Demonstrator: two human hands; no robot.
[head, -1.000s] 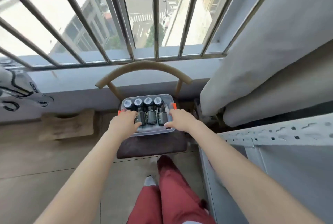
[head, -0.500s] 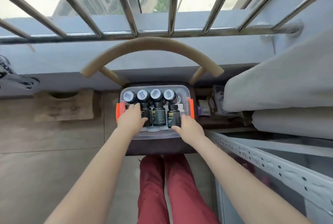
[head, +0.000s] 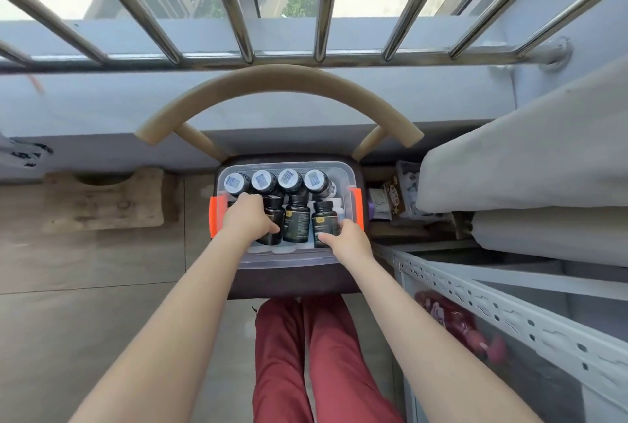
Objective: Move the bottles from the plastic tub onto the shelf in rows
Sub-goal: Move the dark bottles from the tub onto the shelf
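both bare arms reach forward and down into the plastic tub; the left hand lies knuckles up with fingers curled over the left end of the front row, hiding what is under it, so i cannot tell whether it clamps a bottle; the right hand has thumb and fingers wrapped round the rightmost front bottle, which still lies in the tub; the tub sits on the dark seat of a chair with a curved tan backrest, on a tiled floor below a barred window; the grey perforated metal shelf stands to the right, near grey folded padding; the clear tub, with orange latches, holds dark bottles: four in the back row showing round stickered ends, the labelled ones in front.
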